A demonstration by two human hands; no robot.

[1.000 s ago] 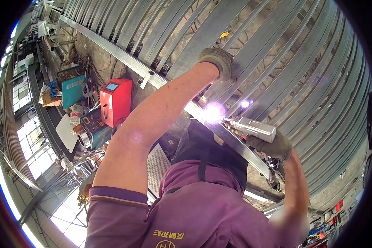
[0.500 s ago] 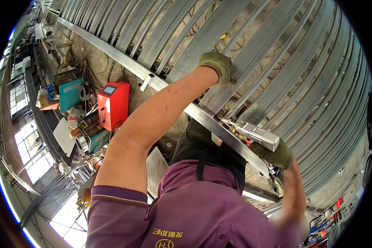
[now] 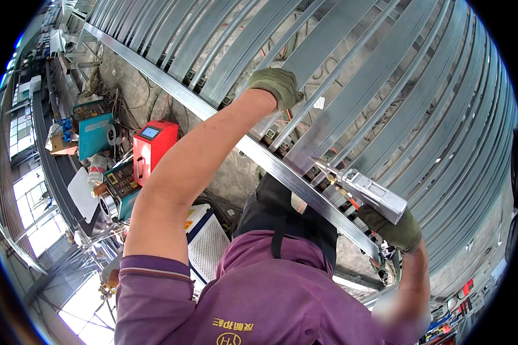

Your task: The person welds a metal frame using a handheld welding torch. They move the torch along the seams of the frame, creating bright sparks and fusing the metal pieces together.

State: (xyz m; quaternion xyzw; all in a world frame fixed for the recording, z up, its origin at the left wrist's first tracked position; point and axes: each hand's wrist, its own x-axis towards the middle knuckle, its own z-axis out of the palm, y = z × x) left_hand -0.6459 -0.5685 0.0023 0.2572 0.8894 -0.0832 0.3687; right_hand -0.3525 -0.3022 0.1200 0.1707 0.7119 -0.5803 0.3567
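A frame of long grey metal slats [image 3: 342, 115] stretches out in front of me, their near ends meeting a metal rail [image 3: 276, 169] that runs diagonally past my legs. My left hand [image 3: 277, 87], in a green work glove, rests on one slat with its fingers curled over the edge; the fingertips are partly hidden. On the right, my gloved right hand [image 3: 394, 225] is closed around the rear of a silver welding gun [image 3: 374, 194]. The gun's narrow nozzle points left at a slat's near end, close to the rail. Whether the tip touches the metal cannot be made out.
To the left stand a red machine with a small screen [image 3: 154, 146] and teal wire-feeder units [image 3: 95, 135] with cables. A white and blue box [image 3: 208, 244] sits beside my left side. Loose cables lie on the concrete floor under the slats.
My left hand has moved a little left in view. The welding gun and right hand have shifted slightly right and down. More of the white and blue box shows.
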